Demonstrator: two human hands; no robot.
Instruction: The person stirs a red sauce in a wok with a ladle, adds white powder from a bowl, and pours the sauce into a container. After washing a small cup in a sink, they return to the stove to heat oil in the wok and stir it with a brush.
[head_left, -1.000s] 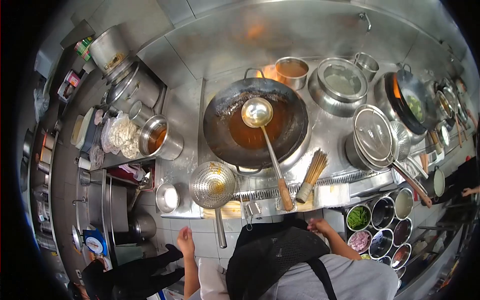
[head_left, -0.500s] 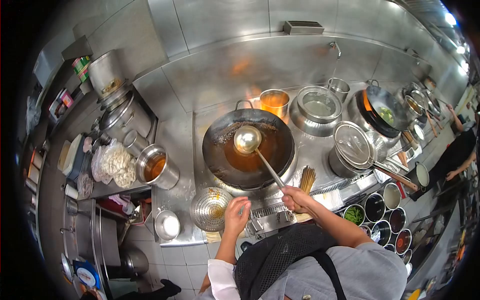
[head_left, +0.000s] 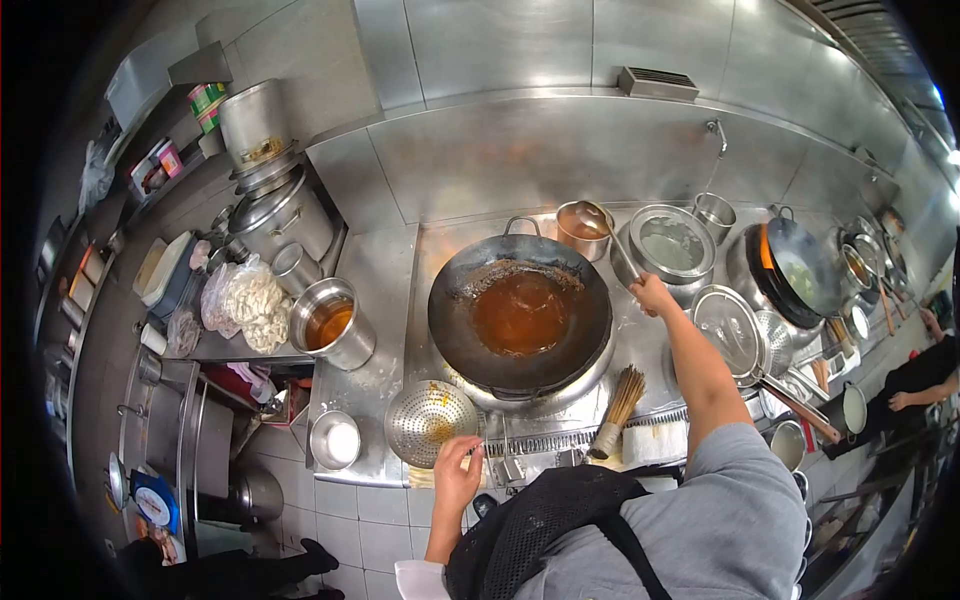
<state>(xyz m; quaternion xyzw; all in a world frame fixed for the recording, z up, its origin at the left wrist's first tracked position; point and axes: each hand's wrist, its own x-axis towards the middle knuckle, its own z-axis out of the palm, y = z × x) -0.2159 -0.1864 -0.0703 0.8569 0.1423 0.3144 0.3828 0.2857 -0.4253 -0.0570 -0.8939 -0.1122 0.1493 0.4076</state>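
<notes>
My right hand (head_left: 652, 295) is wrapped around the handle of a ladle (head_left: 594, 214). The ladle's bowl is over the mouth of a metal pot (head_left: 581, 244) behind the wok. Brown-orange liquid lies in the bottom of the big dark wok (head_left: 455, 335), which sits on the burner. Held low by the counter's front edge, my left hand (head_left: 458, 478) has loosely bent fingers, and I see nothing in it. It is close to the rim of a perforated strainer (head_left: 418, 420) with orange bits in it.
A bamboo brush (head_left: 622, 405) lies right of the wok. Beyond are a water pot (head_left: 672, 245), a mesh strainer (head_left: 728, 330) and a second wok (head_left: 800, 262). To the left stand a pot of amber liquid (head_left: 334, 322) and a small bowl (head_left: 335, 440). Another person (head_left: 915, 385) is at far right.
My right hand has carried the ladle up and right, from over the wok to the metal pot behind it. My left hand has lowered slightly. The flames behind the wok no longer show.
</notes>
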